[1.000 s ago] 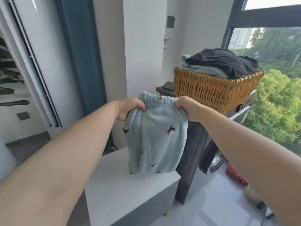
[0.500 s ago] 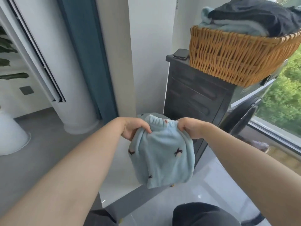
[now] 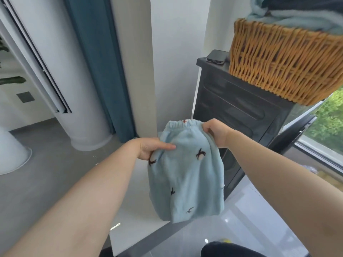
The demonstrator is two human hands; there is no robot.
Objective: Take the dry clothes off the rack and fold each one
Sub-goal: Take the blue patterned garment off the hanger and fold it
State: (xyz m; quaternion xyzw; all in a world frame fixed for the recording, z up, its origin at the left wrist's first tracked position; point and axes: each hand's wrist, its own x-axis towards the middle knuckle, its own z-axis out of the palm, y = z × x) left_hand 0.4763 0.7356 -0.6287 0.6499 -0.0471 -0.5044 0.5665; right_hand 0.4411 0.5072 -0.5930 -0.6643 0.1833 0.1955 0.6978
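One piece mid-fold: our left hand (image 3: 148, 148) grips the blue fleece garment (image 3: 187, 175) at its side, right hand (image 3: 216, 133) pinches the waistband, over the tabletop (image 3: 139, 201) at 6 o'clock; basket (image 3: 278, 67) at 1 o'clock holds others.

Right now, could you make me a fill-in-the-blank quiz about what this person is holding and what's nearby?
1. The left hand and right hand hold a light ___ garment.
2. The right hand grips its elastic ___.
3. Beside the wicker basket lies a ___.
Missing words: blue; waistband; phone.
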